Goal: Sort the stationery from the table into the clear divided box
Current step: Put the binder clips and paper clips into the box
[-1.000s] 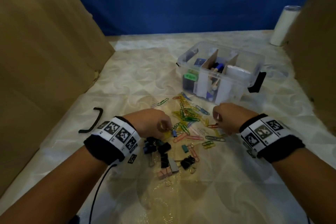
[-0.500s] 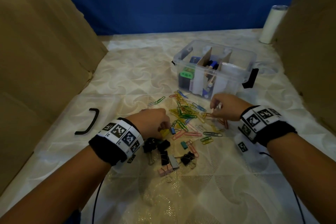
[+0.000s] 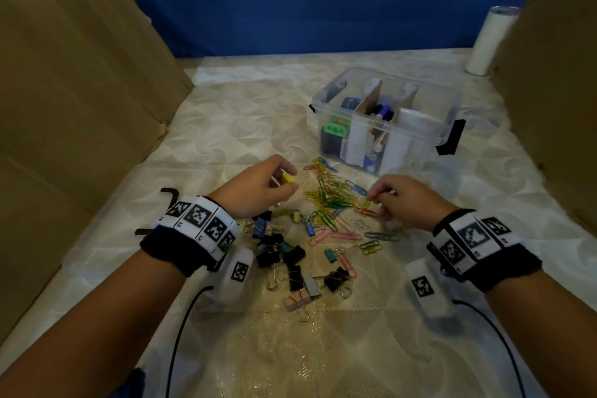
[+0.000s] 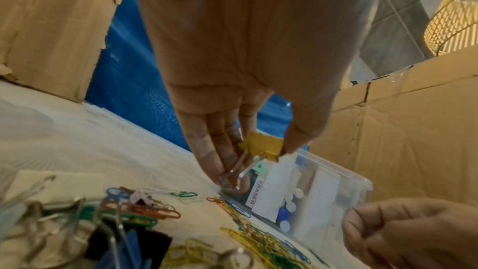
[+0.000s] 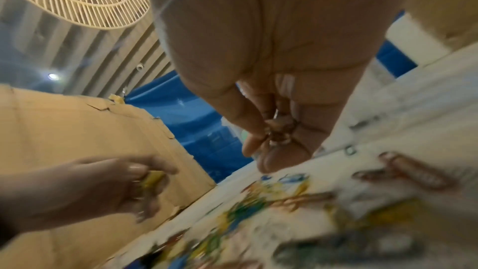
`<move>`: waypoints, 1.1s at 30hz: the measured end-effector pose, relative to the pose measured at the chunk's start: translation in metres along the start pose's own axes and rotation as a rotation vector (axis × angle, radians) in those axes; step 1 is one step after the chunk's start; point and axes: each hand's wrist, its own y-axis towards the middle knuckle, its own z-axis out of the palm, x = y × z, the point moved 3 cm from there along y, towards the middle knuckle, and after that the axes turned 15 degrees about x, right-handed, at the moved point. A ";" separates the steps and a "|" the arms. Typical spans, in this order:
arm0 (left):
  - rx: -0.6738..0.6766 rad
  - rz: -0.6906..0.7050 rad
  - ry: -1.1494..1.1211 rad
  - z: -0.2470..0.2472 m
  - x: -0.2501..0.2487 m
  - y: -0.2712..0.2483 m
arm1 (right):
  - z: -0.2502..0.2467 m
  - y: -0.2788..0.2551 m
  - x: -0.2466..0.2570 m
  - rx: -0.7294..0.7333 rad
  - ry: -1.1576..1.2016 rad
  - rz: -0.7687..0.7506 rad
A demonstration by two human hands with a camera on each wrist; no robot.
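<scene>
Our left hand [image 3: 258,186] pinches a yellow binder clip [image 4: 262,146] short of the clear divided box [image 3: 386,121]. Our right hand [image 3: 400,200] curls over paper clips [image 3: 336,200], contents unclear. The clip's loose wire handles could slip from our pinch.

Right hand [image 5: 271,93] over scattered paper clips [image 5: 258,208], fingers [image 5: 253,142] bunched together at the tips.
Something small sits between those fingers, too blurred to name. At lower left, the left hand [image 5: 85,189] pinches a yellow binder clip [image 5: 152,179] above the pale tabletop [image 5: 413,114]; cardboard [image 5: 77,130] stands behind.
</scene>
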 end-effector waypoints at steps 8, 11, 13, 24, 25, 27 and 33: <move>0.212 -0.183 0.298 0.020 0.002 0.023 | 0.069 -0.042 0.034 0.481 -0.403 -0.125; 0.288 -0.226 0.400 0.030 0.002 0.029 | 0.074 -0.042 0.039 0.459 -0.549 -0.146; 0.306 -0.230 0.446 0.033 0.003 0.030 | 0.075 -0.041 0.041 0.439 -0.614 -0.152; 0.236 -0.193 0.528 0.034 -0.002 0.031 | 0.085 -0.050 0.028 0.398 -0.765 -0.090; 0.229 -0.188 0.545 0.036 -0.003 0.032 | 0.085 -0.050 0.028 0.379 -0.748 -0.100; 0.209 -0.183 0.573 0.035 -0.005 0.032 | 0.082 -0.049 0.029 0.360 -0.664 -0.110; 0.169 -0.140 0.466 0.028 -0.007 0.022 | 0.044 -0.037 0.019 0.381 -0.247 -0.031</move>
